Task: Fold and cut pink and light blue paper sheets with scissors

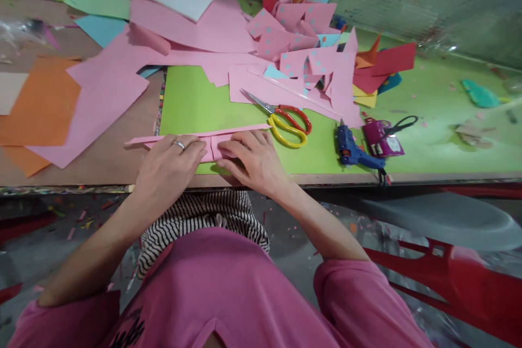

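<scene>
A folded strip of pink paper (211, 148) lies at the table's front edge, with a crease across its middle. My left hand (173, 159), with a ring on one finger, presses its left part, fingers bent over it. From the other side my right hand (252, 159) holds the right part, its fingertips and thumb close to the crease. Both palms hide much of the paper. Just beyond my right hand lie scissors (281, 118) with one red and one yellow handle, blades pointing back left.
Cut pink sheets (196, 27) and folded dotted pink pieces (291, 32) heap at the back. Orange paper (44, 103) lies left. A blue glue gun (353, 149) and a purple box-shaped item (382, 138) sit on the green mat (444, 130) at right. A grey stool seat (448, 220) stands below.
</scene>
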{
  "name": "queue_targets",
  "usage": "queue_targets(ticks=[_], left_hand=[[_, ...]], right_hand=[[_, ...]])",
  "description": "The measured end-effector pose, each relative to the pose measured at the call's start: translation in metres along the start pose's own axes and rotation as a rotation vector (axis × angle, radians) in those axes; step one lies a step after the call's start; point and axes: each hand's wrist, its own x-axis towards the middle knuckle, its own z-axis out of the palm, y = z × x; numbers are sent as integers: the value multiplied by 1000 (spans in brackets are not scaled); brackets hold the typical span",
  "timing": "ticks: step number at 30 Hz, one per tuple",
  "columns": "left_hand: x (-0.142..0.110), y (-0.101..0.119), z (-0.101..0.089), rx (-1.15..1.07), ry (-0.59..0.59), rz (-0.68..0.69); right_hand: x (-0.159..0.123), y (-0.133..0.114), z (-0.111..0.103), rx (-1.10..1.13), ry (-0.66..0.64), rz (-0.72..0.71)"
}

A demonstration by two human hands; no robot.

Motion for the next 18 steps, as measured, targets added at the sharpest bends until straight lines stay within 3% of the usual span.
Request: queue_targets(ticks=[7,13,18], left_hand=[[0,0,0,-78,-17,-9],[-3,-2,2,-72,-66,-5],[-3,-2,2,-37,-13,18]], right_hand=[[3,-1,-3,-67,-37,-44],[6,2,0,-120,10,-146],[7,4,3,-154,-15,-192]])
